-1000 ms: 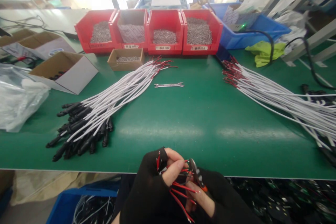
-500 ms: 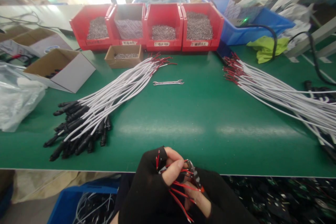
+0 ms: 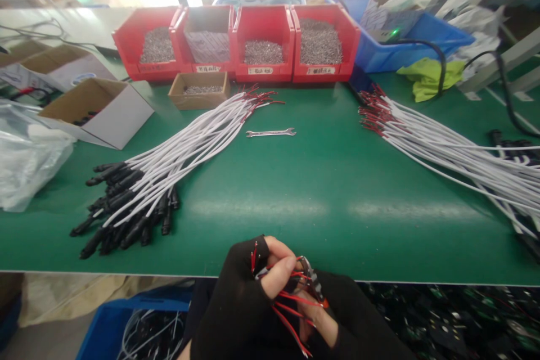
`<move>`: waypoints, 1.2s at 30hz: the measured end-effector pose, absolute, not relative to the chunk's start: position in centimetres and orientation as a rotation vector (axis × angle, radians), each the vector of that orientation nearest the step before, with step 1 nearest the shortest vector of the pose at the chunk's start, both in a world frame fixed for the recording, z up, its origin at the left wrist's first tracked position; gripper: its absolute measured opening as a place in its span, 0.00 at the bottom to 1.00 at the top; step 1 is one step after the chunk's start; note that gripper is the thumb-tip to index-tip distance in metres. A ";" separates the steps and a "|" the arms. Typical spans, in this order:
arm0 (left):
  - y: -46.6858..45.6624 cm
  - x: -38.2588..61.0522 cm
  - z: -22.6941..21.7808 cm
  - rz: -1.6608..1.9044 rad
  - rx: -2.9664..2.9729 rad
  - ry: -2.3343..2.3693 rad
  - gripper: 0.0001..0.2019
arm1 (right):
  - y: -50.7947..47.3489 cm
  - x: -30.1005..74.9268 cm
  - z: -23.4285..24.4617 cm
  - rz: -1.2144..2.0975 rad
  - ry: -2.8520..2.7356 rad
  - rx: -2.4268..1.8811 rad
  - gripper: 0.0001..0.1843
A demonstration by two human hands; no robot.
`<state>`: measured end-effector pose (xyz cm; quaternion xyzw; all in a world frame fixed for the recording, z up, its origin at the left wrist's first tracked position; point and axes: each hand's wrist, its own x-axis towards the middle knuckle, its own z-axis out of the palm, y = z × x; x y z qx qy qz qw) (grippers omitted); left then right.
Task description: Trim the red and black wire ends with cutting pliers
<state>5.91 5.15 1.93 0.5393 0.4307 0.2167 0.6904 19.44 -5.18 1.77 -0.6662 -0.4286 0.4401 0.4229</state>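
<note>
At the table's front edge, my left hand (image 3: pixel 278 273) is closed, thumb against fingers, on several thin red wires (image 3: pixel 287 327) with bare metal ends. More wire ends stick up behind its thumb at the black cuff. Just right of it, my right hand (image 3: pixel 323 319) is closed around pliers (image 3: pixel 311 277) with a grey metal head and a bit of orange at the handle. The pliers' jaws are close to the left fingertips, among the wires. Where the jaws touch the wires is too small to tell, and most of the handles are hidden.
White cables (image 3: pixel 198 140) with black connectors lie on the left, another bundle (image 3: pixel 447 143) on the right. A wrench (image 3: pixel 270 133) lies between them. Red bins (image 3: pixel 264 76) of small metal parts and a small cardboard box (image 3: pixel 198 101) stand behind. A blue crate (image 3: pixel 101 329) is below left.
Almost nothing differs. The right hand shifts very slightly; the left hand, wires and pliers keep their places.
</note>
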 end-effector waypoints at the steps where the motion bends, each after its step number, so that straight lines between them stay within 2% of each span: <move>1: 5.1 5.9 1.9 0.486 1.207 0.966 0.11 | -5.3 19.5 1.7 1.104 -1.061 -1.676 0.19; 7: 5.0 5.9 1.8 0.476 1.215 0.961 0.11 | -5.4 19.6 1.2 1.140 -0.928 -1.728 0.17; 15: 5.3 5.9 2.1 0.462 1.219 0.941 0.11 | -4.8 19.1 1.4 1.257 -0.920 -1.504 0.11; 26: 5.4 5.4 2.0 0.416 1.199 0.925 0.11 | -5.1 19.2 -0.1 1.275 -0.926 -1.541 0.19; 36: 5.6 5.5 2.0 0.382 1.189 0.927 0.11 | -6.0 20.6 1.4 1.219 -1.004 -1.773 0.19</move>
